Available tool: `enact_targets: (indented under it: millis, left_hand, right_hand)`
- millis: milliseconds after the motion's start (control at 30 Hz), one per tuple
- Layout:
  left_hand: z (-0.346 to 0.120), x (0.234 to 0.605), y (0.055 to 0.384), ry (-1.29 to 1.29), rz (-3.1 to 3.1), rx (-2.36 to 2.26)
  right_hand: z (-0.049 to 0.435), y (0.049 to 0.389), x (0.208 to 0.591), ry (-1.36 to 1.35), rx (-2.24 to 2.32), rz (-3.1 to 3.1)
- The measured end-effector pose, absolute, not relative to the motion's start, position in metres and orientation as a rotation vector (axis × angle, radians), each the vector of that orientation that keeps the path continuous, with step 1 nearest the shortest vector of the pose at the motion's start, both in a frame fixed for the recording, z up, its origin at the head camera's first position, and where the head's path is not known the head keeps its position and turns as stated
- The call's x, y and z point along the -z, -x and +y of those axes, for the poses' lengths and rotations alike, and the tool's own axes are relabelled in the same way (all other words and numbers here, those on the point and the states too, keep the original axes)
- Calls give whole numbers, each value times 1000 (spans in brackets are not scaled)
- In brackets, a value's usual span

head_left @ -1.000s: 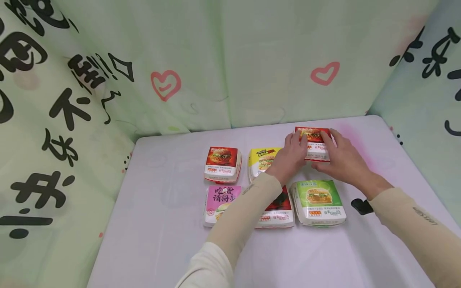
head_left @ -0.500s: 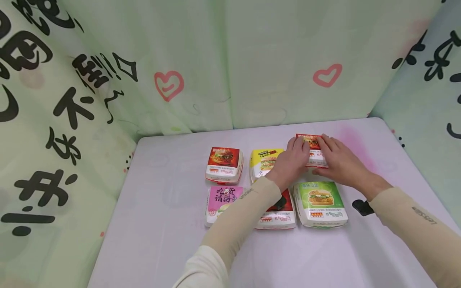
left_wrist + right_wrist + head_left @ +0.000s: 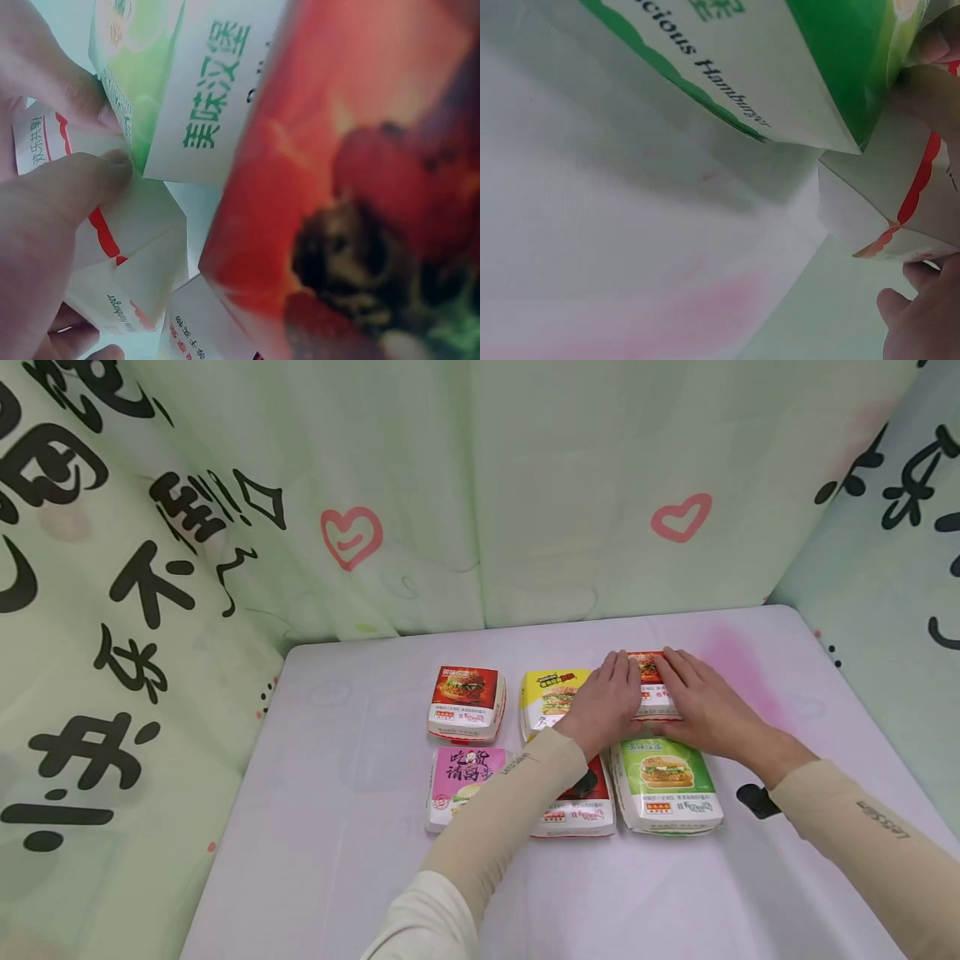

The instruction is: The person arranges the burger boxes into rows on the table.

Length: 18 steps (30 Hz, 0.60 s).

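Observation:
In the head view, a red-and-white burger box [image 3: 655, 697] lies at the back right of the group, between my two hands. My left hand [image 3: 609, 703] holds its left side, and my right hand [image 3: 712, 714] its right side. From the left wrist, the thumb of the left hand [image 3: 45, 217] shows on the box's white near wall [image 3: 150, 240], fingers lower down beyond it. The right wrist view has the box [image 3: 885, 195] at its right edge, fingers around it. A green burger box [image 3: 667, 777] sits just in front, close to both thumbs.
Left of the hands is a yellow burger box [image 3: 547, 697], partly covered by the left hand. Another red box [image 3: 465, 697], a purple box [image 3: 457, 785] and a dark red box [image 3: 577, 814] complete two rows on the white table [image 3: 337, 827]. A green curtain [image 3: 525, 485] hangs behind.
Both hands have brought the red burger box nearer to the body, toward the green box. The other boxes keep their places; the head view has shifted slightly.

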State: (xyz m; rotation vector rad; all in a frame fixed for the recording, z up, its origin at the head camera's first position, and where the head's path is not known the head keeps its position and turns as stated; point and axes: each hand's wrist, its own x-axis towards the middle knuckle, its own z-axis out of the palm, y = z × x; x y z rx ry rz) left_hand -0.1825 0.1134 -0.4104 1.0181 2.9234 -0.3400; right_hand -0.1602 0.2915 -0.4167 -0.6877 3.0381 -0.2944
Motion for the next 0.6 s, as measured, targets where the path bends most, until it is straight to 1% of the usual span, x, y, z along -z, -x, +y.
enact_targets:
  millis: [133, 267, 600]
  left_hand:
    - [112, 411, 183, -1007, 2916, 330]
    - [112, 413, 185, -983, 2909, 316]
    - [114, 418, 187, -945, 2865, 247]
  right_hand:
    - [294, 162, 417, 651, 390, 2974]
    - [294, 162, 417, 681, 473, 2944]
    - [295, 161, 424, 693, 495, 2908]
